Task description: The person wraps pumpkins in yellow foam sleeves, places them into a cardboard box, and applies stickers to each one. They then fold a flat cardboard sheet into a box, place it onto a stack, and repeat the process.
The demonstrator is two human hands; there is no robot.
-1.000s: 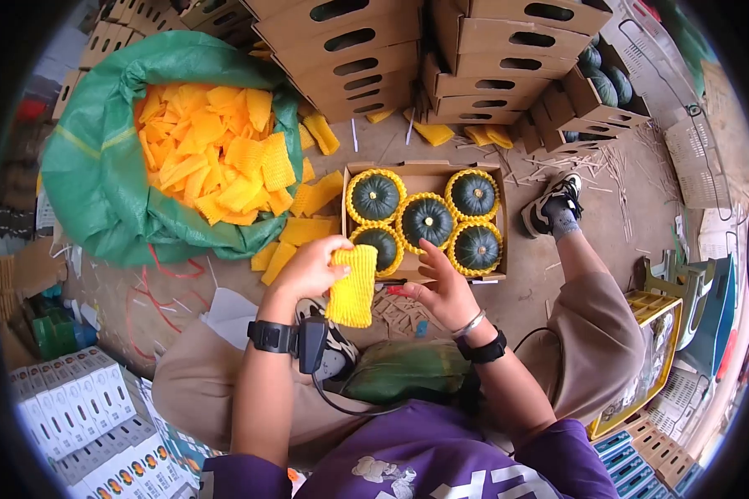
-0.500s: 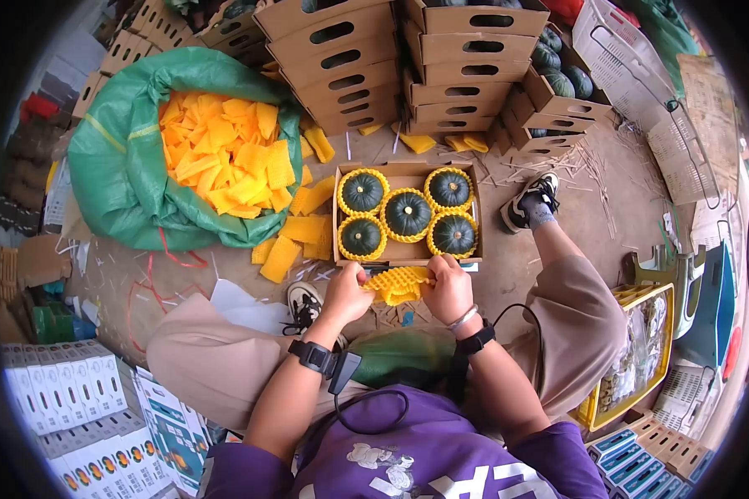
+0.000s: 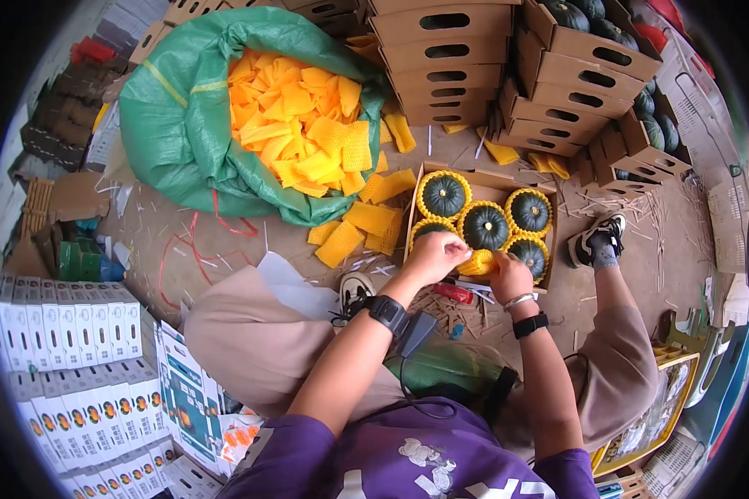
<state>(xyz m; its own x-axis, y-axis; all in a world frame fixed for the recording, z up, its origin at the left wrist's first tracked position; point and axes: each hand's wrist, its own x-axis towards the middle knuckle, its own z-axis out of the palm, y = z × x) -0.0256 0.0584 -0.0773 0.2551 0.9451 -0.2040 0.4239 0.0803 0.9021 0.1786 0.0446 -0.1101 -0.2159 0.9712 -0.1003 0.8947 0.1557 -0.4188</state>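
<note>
My left hand (image 3: 434, 258) and my right hand (image 3: 512, 278) are closed on a bunched yellow foam net sleeve (image 3: 477, 264), one at each side of it. They hold it over the near edge of an open cardboard box (image 3: 549, 193). Inside the box sit several dark green pumpkins (image 3: 485, 227), each with a yellow foam net around its sides and its stem facing up. The left hand partly covers the pumpkin at the near left corner. Under the hands, a small red object (image 3: 453, 292) lies by the box's near side.
A green woven sack (image 3: 179, 125) full of yellow foam nets (image 3: 295, 112) stands left of the box. Loose nets (image 3: 370, 218) lie on the floor between them. Stacked cardboard boxes (image 3: 445, 51) rise behind, some holding pumpkins. A yellow crate (image 3: 682, 391) stands at the right.
The view has swung left, so the scene sits farther right. My hands have moved the foam net from in front of the box to above its near edge, and the net is now more bunched.
</note>
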